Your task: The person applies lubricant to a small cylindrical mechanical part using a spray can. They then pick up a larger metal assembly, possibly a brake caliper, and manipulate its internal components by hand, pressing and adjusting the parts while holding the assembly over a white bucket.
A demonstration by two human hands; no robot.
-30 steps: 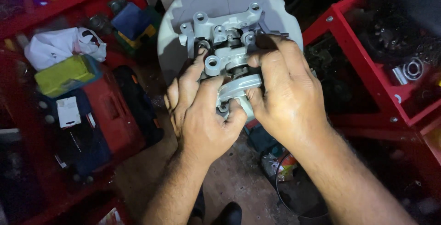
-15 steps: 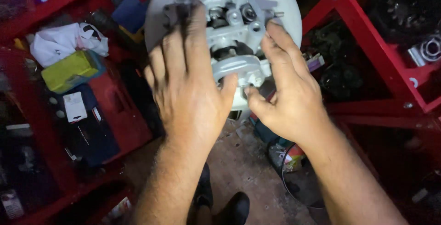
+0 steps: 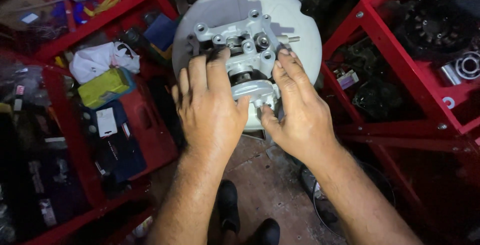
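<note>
Resting under both hands (image 3: 210,110): engine casting (image 3: 240,55)

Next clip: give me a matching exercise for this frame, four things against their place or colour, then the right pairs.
Things:
1. left hand
2. right hand
3. white rag
4. bearing

Places or colours:
A. on the red shelf at far right
B. flat on the left side of the grey metal casting
C. crumpled on the red shelf at left, above a yellow-green box
D. fingers on the casting's right side, thumb by its lower edge

Pairs: 1-B, 2-D, 3-C, 4-A
</note>
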